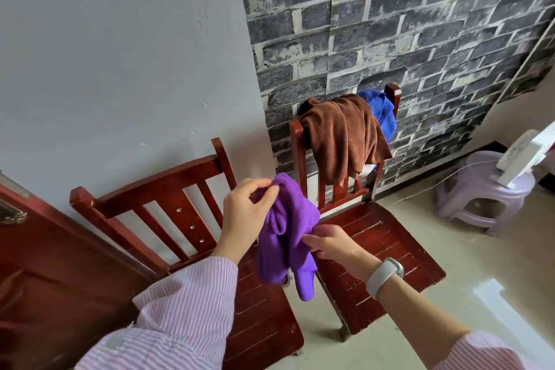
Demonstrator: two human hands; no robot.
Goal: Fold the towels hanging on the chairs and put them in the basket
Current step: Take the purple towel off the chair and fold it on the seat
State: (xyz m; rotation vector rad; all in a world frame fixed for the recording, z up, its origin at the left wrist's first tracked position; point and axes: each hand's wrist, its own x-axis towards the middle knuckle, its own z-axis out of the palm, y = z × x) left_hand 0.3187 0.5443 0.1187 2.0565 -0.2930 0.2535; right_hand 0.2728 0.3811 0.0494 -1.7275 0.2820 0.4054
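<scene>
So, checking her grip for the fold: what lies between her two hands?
In the head view, only the purple towel spans between the left hand and right hand; both pinch it, bunched and unfolded.

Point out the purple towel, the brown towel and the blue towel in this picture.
purple towel [282, 237]: head view, on the bunched middle, between both hands.
brown towel [342, 135]: head view, on the draped front over the chair back.
blue towel [380, 109]: head view, on the folds behind the brown one.
</scene>
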